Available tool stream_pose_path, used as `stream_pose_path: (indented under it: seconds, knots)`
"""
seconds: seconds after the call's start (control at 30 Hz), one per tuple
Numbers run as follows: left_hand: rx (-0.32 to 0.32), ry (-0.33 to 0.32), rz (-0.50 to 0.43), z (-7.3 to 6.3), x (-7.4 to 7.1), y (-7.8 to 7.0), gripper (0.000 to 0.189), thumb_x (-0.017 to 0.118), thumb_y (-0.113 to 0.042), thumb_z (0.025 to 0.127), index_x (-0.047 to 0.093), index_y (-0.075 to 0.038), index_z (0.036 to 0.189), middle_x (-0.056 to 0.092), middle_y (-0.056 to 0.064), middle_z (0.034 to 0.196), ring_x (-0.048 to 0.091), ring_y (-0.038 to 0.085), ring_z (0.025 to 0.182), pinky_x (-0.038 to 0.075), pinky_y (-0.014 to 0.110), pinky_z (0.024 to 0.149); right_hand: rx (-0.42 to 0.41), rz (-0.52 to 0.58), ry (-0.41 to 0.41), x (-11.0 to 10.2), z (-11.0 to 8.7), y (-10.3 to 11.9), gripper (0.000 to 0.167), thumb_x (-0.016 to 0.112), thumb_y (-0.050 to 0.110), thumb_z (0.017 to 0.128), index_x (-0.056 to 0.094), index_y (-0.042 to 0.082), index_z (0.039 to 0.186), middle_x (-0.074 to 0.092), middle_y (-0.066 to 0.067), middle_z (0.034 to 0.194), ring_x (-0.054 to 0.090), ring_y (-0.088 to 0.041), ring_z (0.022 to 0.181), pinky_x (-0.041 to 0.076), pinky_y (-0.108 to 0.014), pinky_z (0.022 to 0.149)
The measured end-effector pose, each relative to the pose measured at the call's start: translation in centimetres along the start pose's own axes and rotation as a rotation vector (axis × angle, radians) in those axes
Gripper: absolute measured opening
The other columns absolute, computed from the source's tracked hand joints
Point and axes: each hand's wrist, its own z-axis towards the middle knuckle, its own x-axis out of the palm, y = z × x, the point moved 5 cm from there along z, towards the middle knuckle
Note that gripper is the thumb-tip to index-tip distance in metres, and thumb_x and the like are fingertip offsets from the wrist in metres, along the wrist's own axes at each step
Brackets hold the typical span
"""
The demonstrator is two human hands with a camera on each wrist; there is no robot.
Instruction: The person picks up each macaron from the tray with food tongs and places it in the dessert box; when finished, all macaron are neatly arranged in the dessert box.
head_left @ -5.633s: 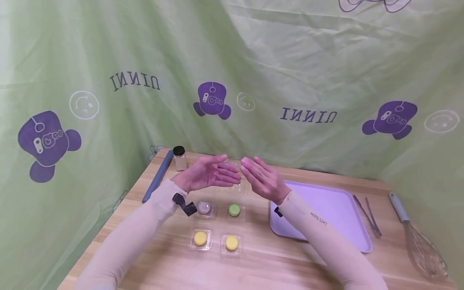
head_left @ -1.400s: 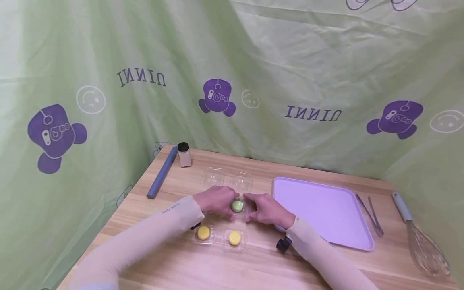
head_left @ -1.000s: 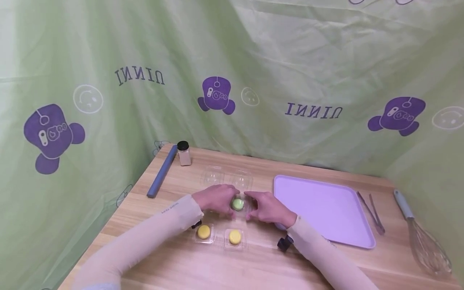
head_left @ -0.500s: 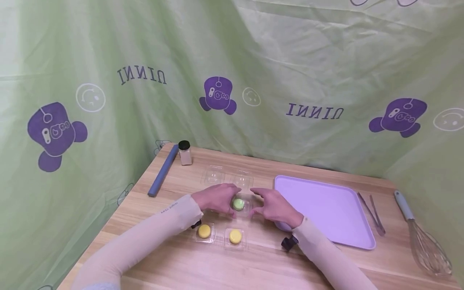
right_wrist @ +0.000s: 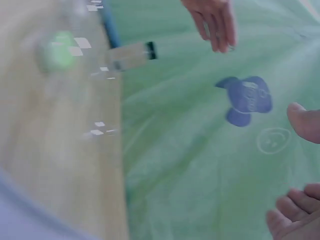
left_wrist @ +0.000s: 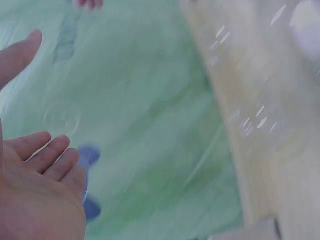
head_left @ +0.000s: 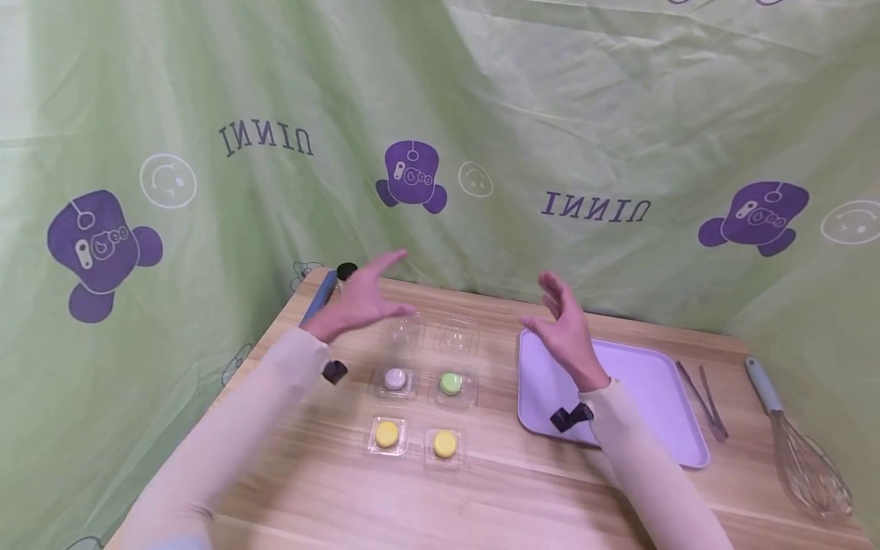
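Observation:
Both hands are raised over the table, apart from each other, with nothing in them. My left hand (head_left: 360,302) has its fingers and thumb spread, above the left back of the table; its palm and straight fingers show in the left wrist view. My right hand (head_left: 567,325), fingers extended and thumb apart, overlaps the purple tray's left back corner. Between and below them, a lilac macaron (head_left: 395,379), a green macaron (head_left: 451,383) and two yellow ones, the left yellow macaron (head_left: 386,435) and the right yellow macaron (head_left: 444,444), sit in clear plastic cases. Behind stand clear plastic domes (head_left: 457,337).
A purple tray (head_left: 646,412) lies on the right of the wooden table, then tongs (head_left: 704,401) and a whisk (head_left: 804,458). At the back left are a blue rod (head_left: 319,298) and a black-capped jar (head_left: 347,271), partly hidden by my left hand. A green curtain (head_left: 481,92) surrounds the table.
Both hands have come away from around the green macaron's case, rising and parting to left and right. The lilac macaron shows again. The macarons and cases have stayed in place.

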Motion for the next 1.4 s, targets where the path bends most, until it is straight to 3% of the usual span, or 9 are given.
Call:
stream_pose_path:
  seconds: [0.13,0.27,0.47,0.6,0.73,0.83,1.07,1.2,1.4]
  knots:
    - [0.001,-0.046,-0.089,0.7,-3.1,1.1,0.111,0.088,-0.04,0.076,0.02,-0.025,0.163,0.021,-0.005,0.17,0.019,0.029,0.159,0.018,0.055,0.13,-0.032,0.086,-0.043,0.1,2.5,1.4,0.099,0.075,-0.004,0.085,0.015,0.01,0.162,0.021,-0.009,0.171,0.02,-0.022,0.159,0.02,-0.036,0.132]
    - [-0.02,-0.009,-0.107,1.2,-3.5,2.7,0.108,0.086,-0.032,0.079,0.019,-0.024,0.163,0.02,-0.003,0.171,0.019,0.03,0.158,0.019,0.053,0.131,-0.011,0.084,0.011,2.2,4.5,2.2,0.103,0.076,0.0,0.084,0.013,0.016,0.163,0.017,-0.004,0.172,0.018,-0.019,0.159,0.019,-0.035,0.132]
    - [-0.023,0.118,-0.054,1.7,-1.2,5.4,0.106,0.085,-0.028,0.08,0.021,-0.013,0.162,0.023,0.008,0.17,0.024,0.039,0.156,0.023,0.055,0.129,0.012,-0.038,0.196,7.9,6.5,2.0,0.104,0.079,0.005,0.083,0.014,0.015,0.163,0.019,-0.007,0.171,0.025,-0.031,0.157,0.026,-0.044,0.129]
    - [-0.01,0.184,0.026,1.6,0.5,7.2,0.104,0.085,-0.026,0.079,0.023,-0.004,0.16,0.026,0.016,0.168,0.029,0.045,0.152,0.026,0.058,0.126,0.012,-0.242,0.364,12.1,7.0,0.9,0.105,0.082,0.014,0.082,0.015,0.011,0.163,0.023,-0.014,0.169,0.032,-0.039,0.152,0.03,-0.05,0.127]
    - [-0.026,0.24,0.104,1.3,1.8,8.6,0.102,0.084,-0.026,0.079,0.026,0.0,0.159,0.03,0.02,0.166,0.032,0.043,0.151,0.029,0.058,0.125,-0.008,-0.419,0.502,15.0,7.1,-0.4,0.104,0.083,0.019,0.081,0.018,0.003,0.161,0.024,-0.019,0.168,0.03,-0.039,0.153,0.024,-0.051,0.129]
    - [-0.057,0.286,0.119,1.3,2.5,9.0,0.101,0.084,-0.026,0.078,0.027,0.001,0.158,0.031,0.019,0.165,0.031,0.04,0.152,0.027,0.056,0.127,-0.011,-0.475,0.57,16.0,7.1,-0.9,0.102,0.083,0.018,0.082,0.02,-0.001,0.16,0.024,-0.02,0.167,0.026,-0.037,0.155,0.02,-0.049,0.131]
    - [-0.081,0.373,0.129,1.8,3.9,9.6,0.102,0.083,-0.018,0.076,0.025,0.006,0.156,0.028,0.025,0.165,0.028,0.043,0.153,0.023,0.056,0.128,0.02,-0.533,0.69,17.1,7.3,-1.6,0.098,0.082,0.016,0.082,0.025,0.0,0.159,0.029,-0.02,0.166,0.03,-0.037,0.154,0.023,-0.049,0.13]
    - [-0.081,0.386,0.136,2.0,4.4,10.5,0.103,0.085,-0.018,0.074,0.027,0.006,0.156,0.031,0.025,0.163,0.031,0.042,0.152,0.024,0.054,0.128,0.036,-0.536,0.751,18.1,7.1,-2.3,0.1,0.083,0.017,0.08,0.024,-0.001,0.159,0.031,-0.021,0.164,0.032,-0.038,0.152,0.024,-0.049,0.129]
    - [-0.072,0.385,0.153,1.9,4.8,10.6,0.102,0.087,-0.018,0.072,0.032,0.005,0.154,0.038,0.025,0.16,0.037,0.042,0.149,0.028,0.054,0.127,0.019,-0.566,0.763,19.2,6.9,-3.0,0.099,0.084,0.015,0.078,0.026,-0.004,0.157,0.038,-0.024,0.16,0.037,-0.038,0.15,0.027,-0.047,0.129]
